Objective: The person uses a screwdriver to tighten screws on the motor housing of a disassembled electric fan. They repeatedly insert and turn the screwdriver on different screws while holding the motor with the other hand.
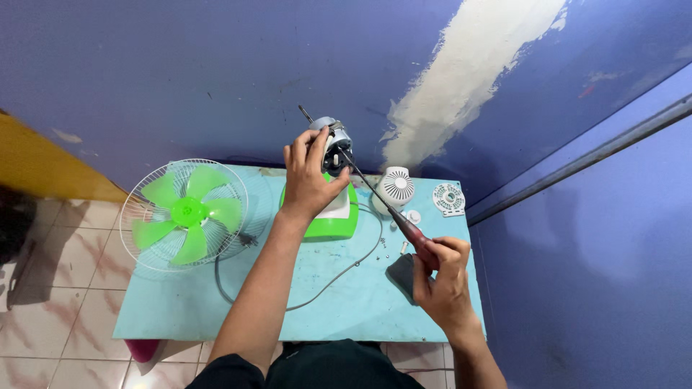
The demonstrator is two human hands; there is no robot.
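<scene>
The fan motor (pixel 333 148) stands up on a green fan base (pixel 328 216), near the back edge of the light blue table (pixel 180 302), about in the middle. The left hand (pixel 311 179) wraps its fingers around the left side of the motor and holds it tight. The right hand (pixel 441 277) is near the right front corner of the table. Its fingers are closed around the red handle of a screwdriver (pixel 389 212). The long thin tip slants up and left and touches the motor.

A round wire cage with green fan blades (pixel 186 214) leans over the left back corner of the table. A white round cover (pixel 396 186) and a white flat grille piece (pixel 448 199) lie by the right back corner. A grey cord (pixel 339 274) curls across the middle. Small screws (pixel 395 243) sit just beside the screwdriver. The front left part of the table has open room. A blue wall (pixel 180 72) is right behind the table.
</scene>
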